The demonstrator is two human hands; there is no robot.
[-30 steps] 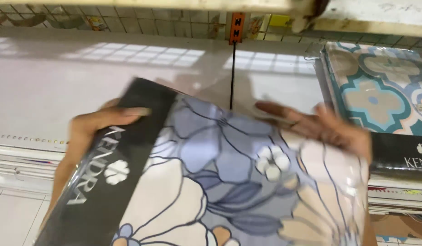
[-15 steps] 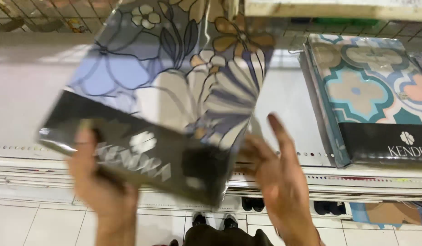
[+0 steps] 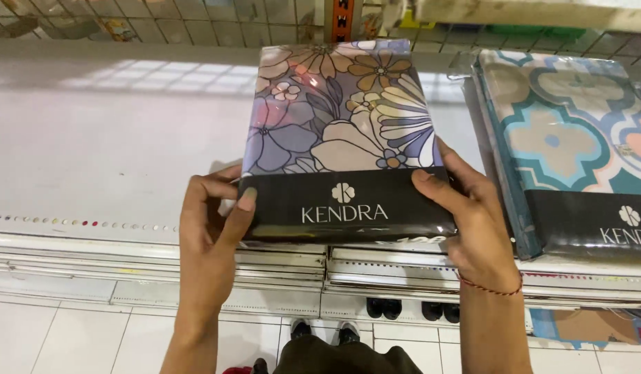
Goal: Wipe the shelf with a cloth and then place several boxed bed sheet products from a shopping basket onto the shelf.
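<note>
Flat plastic-wrapped floral bedding pkg (image 3: 341, 138), black band at near edge, lying on white shelf (image 3: 112, 159).

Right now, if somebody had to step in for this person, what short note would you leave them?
Left hand: grips the left end of the floral pack, thumb on its black band.
Right hand: grips the right end the same way.
Pack: lies flat on the white shelf, band toward the person, left of a teal-patterned pack.
Done: pack is down on the shelf.
Left: both hands are on it; letting go remains.
</note>
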